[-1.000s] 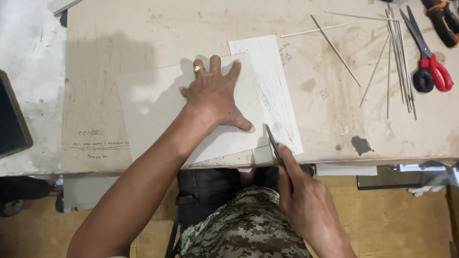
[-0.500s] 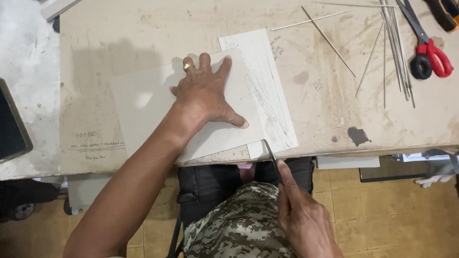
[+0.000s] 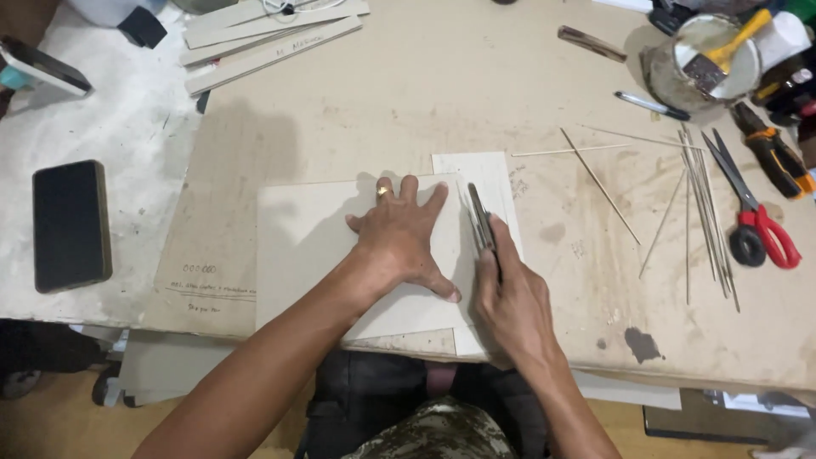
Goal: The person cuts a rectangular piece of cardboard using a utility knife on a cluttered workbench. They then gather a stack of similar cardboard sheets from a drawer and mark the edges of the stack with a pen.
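Card (image 3: 306, 246): pale grey sheet, flat on board, under left hand and spreading well to its left; right edge just beside knife.
Left hand (image 3: 398, 242): fingers spread, palm pressed flat on card, thumb pointing toward right hand; grips nothing, only pins card down.
Cut line: along card's right edge, running away from body, between the two hands.
Knife (image 3: 481, 223): slim dark cutter, long axis in line with that edge, tip at far end, away from body.
Right hand (image 3: 510, 302): closed round knife handle, forefinger laid along its back; nearer hand to cut line, just right of left thumb.
White sheet (image 3: 495, 183): beneath knife, showing beyond card's right edge.
Sticks (image 3: 697, 212): thin rods loosely spread, well right of right hand.
Scissors (image 3: 752, 217): red handles, farther right again, out of both hands' reach.
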